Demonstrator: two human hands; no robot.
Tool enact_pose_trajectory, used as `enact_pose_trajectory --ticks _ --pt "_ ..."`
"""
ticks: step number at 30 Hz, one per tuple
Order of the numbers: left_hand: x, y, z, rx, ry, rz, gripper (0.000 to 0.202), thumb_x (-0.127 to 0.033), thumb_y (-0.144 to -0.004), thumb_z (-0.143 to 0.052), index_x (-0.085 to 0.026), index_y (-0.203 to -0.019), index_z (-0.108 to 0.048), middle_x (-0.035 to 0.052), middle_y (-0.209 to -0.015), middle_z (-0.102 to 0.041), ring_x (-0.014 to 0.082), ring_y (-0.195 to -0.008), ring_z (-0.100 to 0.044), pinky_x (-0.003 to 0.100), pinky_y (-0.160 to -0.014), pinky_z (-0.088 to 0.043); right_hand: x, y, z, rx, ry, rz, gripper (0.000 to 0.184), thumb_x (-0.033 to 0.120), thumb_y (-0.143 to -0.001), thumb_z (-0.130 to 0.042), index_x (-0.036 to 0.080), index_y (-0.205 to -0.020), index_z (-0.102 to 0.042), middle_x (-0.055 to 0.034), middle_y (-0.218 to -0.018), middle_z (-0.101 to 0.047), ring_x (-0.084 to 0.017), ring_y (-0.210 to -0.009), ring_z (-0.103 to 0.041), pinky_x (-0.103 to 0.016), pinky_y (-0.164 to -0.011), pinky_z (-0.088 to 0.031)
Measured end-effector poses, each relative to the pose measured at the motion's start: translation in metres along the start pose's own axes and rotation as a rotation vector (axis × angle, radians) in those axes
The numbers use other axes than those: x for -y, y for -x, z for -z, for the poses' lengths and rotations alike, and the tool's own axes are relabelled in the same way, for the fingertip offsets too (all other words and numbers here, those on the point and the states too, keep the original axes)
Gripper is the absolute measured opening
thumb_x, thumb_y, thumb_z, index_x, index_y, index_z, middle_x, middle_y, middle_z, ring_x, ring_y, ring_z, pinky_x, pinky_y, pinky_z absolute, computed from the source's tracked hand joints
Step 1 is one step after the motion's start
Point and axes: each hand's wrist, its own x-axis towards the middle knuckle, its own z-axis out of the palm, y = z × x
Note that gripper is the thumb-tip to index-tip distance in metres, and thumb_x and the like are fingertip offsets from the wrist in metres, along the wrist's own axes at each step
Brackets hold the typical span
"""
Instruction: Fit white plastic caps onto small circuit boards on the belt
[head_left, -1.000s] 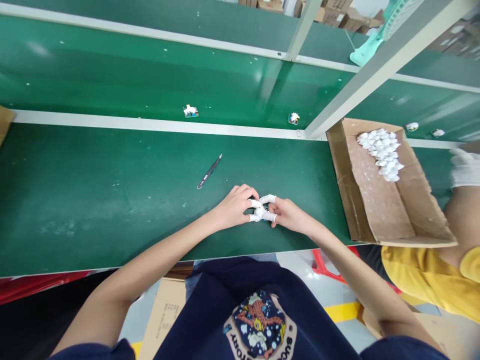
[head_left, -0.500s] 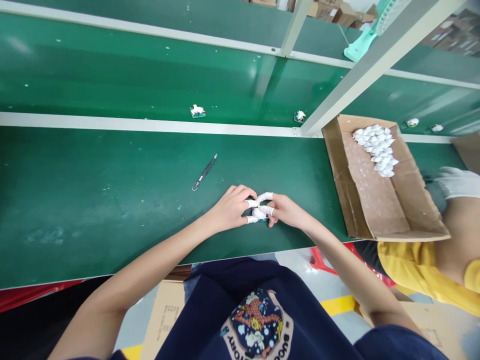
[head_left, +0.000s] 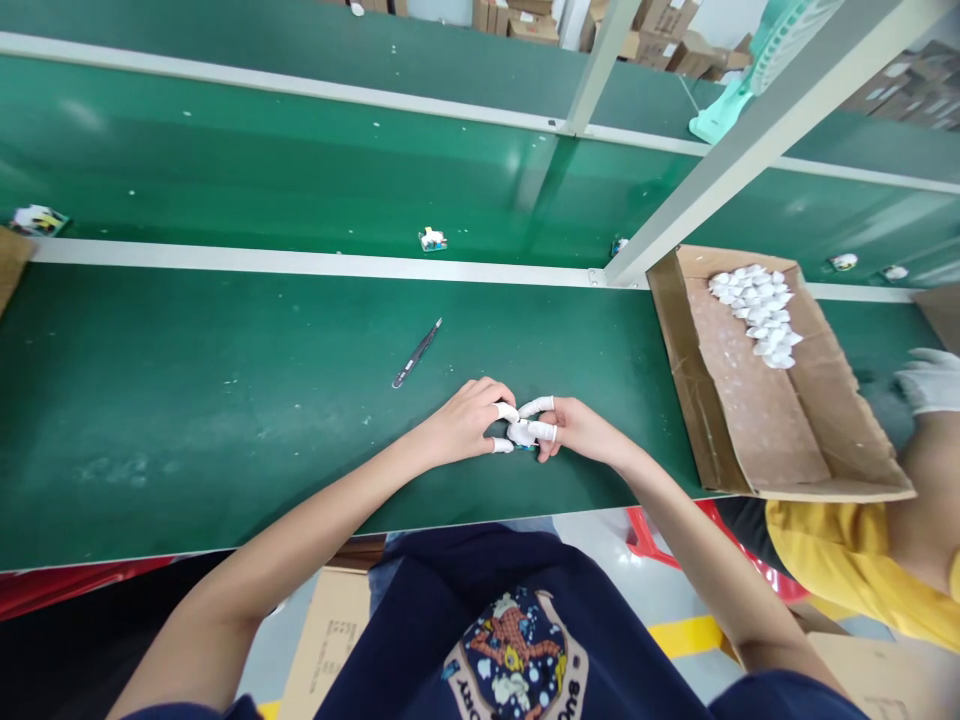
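Right hand (head_left: 581, 430): thumb and forefinger, both in white finger covers, grasp a small circuit board (head_left: 520, 434) with a white lump on top; the thumb lies over the white. Left hand (head_left: 474, 420): covered thumb and forefinger stand spread at the board's left side. I cannot tell whether they pinch it or only steady it.

Position: the board is between my two hands, low over the workbench (head_left: 187, 400), near its front edge.

Progress, by my judgement: work on this piece is under way, not finished; the board is in my fingers and not set down. The white lump is already on it. Tweezers (head_left: 417, 353) lie out of hand, beyond my left hand. Behind the rail (head_left: 300, 262), one similar board (head_left: 433, 239) sits on the green strip (head_left: 262, 170), in nobody's grip. To my right, a cardboard box (head_left: 787, 430) holds a heap of white packets (head_left: 757, 312); how they relate to my board I cannot tell.

Hard to see: the board's underside and right end, covered by my fingers; what the packets contain; another piece (head_left: 618, 246), partly behind the post (head_left: 720, 170); a co-worker's gloved hand (head_left: 930, 380), blurred at the right edge.
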Motion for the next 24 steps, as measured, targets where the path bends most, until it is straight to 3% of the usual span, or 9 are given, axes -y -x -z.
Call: enact_pose_trajectory --ticks 2,5,8,12,17,24 --pt "-0.001 0.001 -0.001 0.004 -0.020 0.007 0.027 -0.029 -0.077 -0.073 -0.017 -0.096 -0.058 0.0064 -0.109 -0.058 0.0229 -0.104 -0.050 0.036 -0.086 -0.039 0.005 0.004 -0.010 -0.120 0.189 -0.019 0.041 0.046 -0.084 -0.058 0.014 -0.110 -0.056 -0.0013 -0.063 -0.064 -0.018 -0.059 -0.066 -0.026 -0.056 -0.047" --pt "-0.002 0.002 -0.006 -0.020 -0.073 0.025 0.021 -0.023 -0.077 -0.069 -0.016 -0.091 -0.056 0.0081 -0.108 -0.057 0.0235 -0.103 -0.049 0.037 -0.085 -0.040 0.019 0.011 -0.033 -0.355 0.717 -0.076 0.033 0.046 -0.083 -0.056 0.017 -0.096 -0.060 -0.0062 -0.072 -0.066 -0.021 -0.067 -0.065 -0.028 -0.061 -0.042" --pt "-0.002 0.003 -0.010 -0.034 -0.125 0.031 0.018 -0.017 -0.075 -0.067 -0.015 -0.089 -0.054 0.0096 -0.107 -0.057 0.0242 -0.102 -0.048 0.037 -0.083 -0.040 0.035 0.013 -0.051 -0.406 1.040 -0.203 0.034 0.048 -0.086 -0.051 0.016 -0.091 -0.059 -0.0127 -0.081 -0.068 -0.026 -0.073 -0.065 -0.029 -0.063 -0.040" --pt "-0.001 0.003 -0.013 -0.028 -0.161 -0.004 0.024 -0.022 -0.074 -0.069 -0.014 -0.091 -0.055 0.0113 -0.109 -0.056 0.0264 -0.103 -0.047 0.040 -0.084 -0.039 0.049 0.007 -0.058 -0.365 1.092 -0.318 0.029 0.037 -0.087 -0.050 0.014 -0.102 -0.056 -0.0151 -0.085 -0.068 -0.027 -0.077 -0.066 -0.030 -0.066 -0.041" --pt "-0.008 0.007 -0.017 -0.039 -0.200 0.017 0.039 -0.034 -0.074 -0.071 -0.010 -0.101 -0.056 0.0133 -0.111 -0.056 0.0281 -0.103 -0.047 0.041 -0.086 -0.039 0.053 0.001 -0.063 -0.327 1.158 -0.318 0.029 0.028 -0.084 -0.050 0.013 -0.109 -0.055 -0.0164 -0.088 -0.069 -0.029 -0.080 -0.068 -0.030 -0.067 -0.042" --pt "-0.006 0.015 -0.023 -0.030 -0.242 -0.020 0.039 -0.041 -0.074 -0.066 -0.012 -0.100 -0.060 0.0124 -0.112 -0.056 0.0288 -0.105 -0.046 0.041 -0.083 -0.040 0.030 0.005 -0.063 -0.282 1.165 -0.301 0.032 0.031 -0.088 -0.038 0.014 -0.109 -0.054 -0.0180 -0.090 -0.070 -0.032 -0.079 -0.069 -0.035 -0.064 -0.046"
